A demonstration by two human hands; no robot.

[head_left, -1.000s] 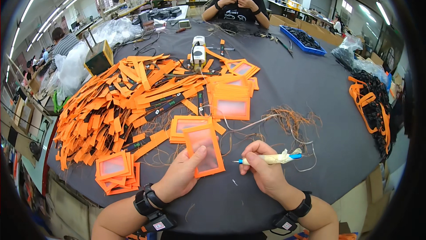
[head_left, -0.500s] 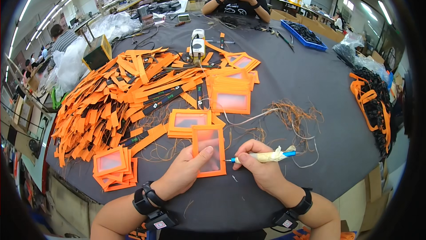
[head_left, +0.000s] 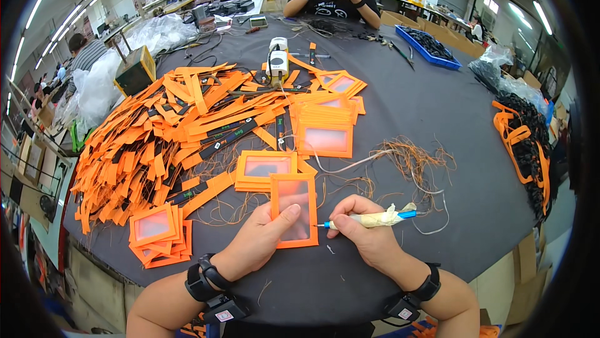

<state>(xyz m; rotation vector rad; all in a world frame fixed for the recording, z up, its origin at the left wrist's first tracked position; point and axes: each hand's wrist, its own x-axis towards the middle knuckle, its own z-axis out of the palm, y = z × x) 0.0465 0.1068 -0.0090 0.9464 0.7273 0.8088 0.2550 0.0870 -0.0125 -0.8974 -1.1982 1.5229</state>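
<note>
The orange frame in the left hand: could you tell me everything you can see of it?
The orange frame is a flat rectangle with a wide, smooth-looking border around a cloudy, see-through window that looks like plastic. It is held above the dark table, long sides running up the picture. The left hand grips its left side, thumb in front; the pen-like tool's tip meets its right edge.

Green lettering [head_left: 219, 130] on black straps [head_left: 239, 134] at left, white print [head_left: 325, 13] on the black shirt [head_left: 347, 5] of a far person [head_left: 359, 18], square labels [head_left: 224, 316] (too small to read) on near wrist devices [head_left: 232, 304]
</note>
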